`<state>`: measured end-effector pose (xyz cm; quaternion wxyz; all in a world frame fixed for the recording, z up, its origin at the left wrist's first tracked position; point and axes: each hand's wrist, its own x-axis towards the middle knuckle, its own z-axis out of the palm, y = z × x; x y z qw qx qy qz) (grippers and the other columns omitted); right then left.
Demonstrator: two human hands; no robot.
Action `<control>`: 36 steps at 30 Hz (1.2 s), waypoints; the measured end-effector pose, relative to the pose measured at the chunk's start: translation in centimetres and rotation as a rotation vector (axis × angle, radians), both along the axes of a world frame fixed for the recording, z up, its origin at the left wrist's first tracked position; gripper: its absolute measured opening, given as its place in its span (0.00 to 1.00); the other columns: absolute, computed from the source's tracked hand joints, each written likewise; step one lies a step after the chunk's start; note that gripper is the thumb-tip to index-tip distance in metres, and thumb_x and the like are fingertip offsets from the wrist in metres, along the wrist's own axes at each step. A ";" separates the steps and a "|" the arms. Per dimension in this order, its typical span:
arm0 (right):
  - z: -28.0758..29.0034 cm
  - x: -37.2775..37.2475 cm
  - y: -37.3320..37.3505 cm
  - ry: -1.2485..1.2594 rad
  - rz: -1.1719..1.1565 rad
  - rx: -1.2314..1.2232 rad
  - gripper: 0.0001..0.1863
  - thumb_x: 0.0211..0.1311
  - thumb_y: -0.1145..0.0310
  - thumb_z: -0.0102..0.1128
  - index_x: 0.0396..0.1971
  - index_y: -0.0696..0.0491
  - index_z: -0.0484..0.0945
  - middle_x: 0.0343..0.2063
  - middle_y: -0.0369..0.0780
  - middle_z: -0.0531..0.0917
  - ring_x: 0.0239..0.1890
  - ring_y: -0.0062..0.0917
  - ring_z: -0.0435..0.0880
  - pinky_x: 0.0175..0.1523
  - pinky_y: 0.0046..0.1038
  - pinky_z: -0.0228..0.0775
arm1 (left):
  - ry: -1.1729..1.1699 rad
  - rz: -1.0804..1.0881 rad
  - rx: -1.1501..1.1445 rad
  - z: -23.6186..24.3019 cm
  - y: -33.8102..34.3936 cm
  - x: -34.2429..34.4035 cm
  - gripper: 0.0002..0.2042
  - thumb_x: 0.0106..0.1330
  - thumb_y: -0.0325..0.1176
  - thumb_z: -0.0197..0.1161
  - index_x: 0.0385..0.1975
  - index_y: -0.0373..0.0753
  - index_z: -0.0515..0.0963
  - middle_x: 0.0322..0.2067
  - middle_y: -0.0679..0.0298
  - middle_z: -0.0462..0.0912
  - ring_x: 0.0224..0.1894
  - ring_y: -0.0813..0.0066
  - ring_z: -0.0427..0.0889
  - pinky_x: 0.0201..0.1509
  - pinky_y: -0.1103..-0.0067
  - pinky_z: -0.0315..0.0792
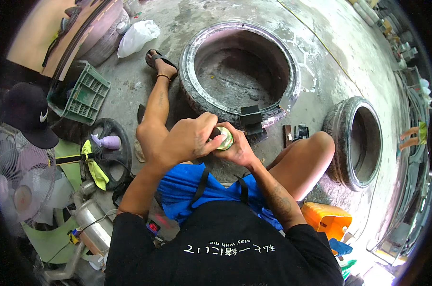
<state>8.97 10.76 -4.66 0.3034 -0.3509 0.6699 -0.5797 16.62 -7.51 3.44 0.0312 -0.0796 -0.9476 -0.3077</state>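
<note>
Both hands meet in front of my lap around a small round container (225, 138) with a green and pale label, perhaps a can or jar. My right hand (238, 151) is wrapped round its side. My left hand (192, 139) is closed at its dark top, thumb and fingers pressed on it; the fingers partly hide what they grip. Just beyond the hands a large tire (187, 62) lies flat on the floor. Dark rectangular pieces (251, 119) rest against its near sidewall.
A second tire (337, 143) stands at the right, near my knee, with an orange plastic container (326, 219) below it. To the left are a green crate (85, 95), a fan (22, 176), a black cap (27, 114) and a silver cylinder (93, 221). A white bag (138, 38) lies farther off.
</note>
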 end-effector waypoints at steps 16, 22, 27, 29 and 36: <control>0.2 -0.3 0.0 0.019 -0.012 0.022 0.32 0.41 0.73 0.76 0.51 0.55 0.74 0.41 0.41 0.84 0.45 0.25 0.83 0.52 0.29 0.74 | 0.087 -0.239 0.105 0.2 -2.0 0.0 0.22 0.61 0.39 0.71 0.50 0.35 0.75 0.39 0.56 0.81 0.36 0.56 0.82 0.42 0.68 0.76; -0.5 -0.2 0.0 -0.007 0.000 0.009 0.33 0.41 0.72 0.77 0.52 0.54 0.74 0.41 0.42 0.84 0.45 0.25 0.84 0.52 0.29 0.74 | -0.095 -0.020 0.176 -0.1 -0.3 0.5 0.15 0.62 0.35 0.69 0.43 0.32 0.76 0.32 0.52 0.80 0.32 0.53 0.82 0.37 0.67 0.76; -0.3 -0.1 0.3 0.054 -0.016 0.038 0.33 0.40 0.72 0.79 0.51 0.54 0.75 0.40 0.42 0.84 0.45 0.25 0.83 0.51 0.29 0.74 | 0.104 0.138 -0.105 -1.7 1.5 0.2 0.19 0.64 0.47 0.64 0.28 0.35 0.72 0.25 0.49 0.79 0.29 0.51 0.83 0.30 0.64 0.76; -0.9 0.2 0.2 0.050 -0.015 0.031 0.33 0.40 0.71 0.79 0.51 0.54 0.75 0.40 0.42 0.84 0.44 0.25 0.83 0.51 0.29 0.74 | 0.086 0.171 -0.122 -2.1 1.6 0.3 0.20 0.64 0.49 0.64 0.28 0.35 0.73 0.24 0.51 0.79 0.27 0.51 0.83 0.29 0.64 0.76; -0.6 -0.1 0.3 0.078 0.011 -0.019 0.34 0.41 0.71 0.79 0.51 0.54 0.73 0.40 0.41 0.84 0.44 0.24 0.83 0.50 0.30 0.74 | 0.020 0.014 0.048 2.3 0.0 1.5 0.21 0.61 0.44 0.69 0.44 0.34 0.75 0.36 0.53 0.80 0.35 0.50 0.83 0.36 0.62 0.77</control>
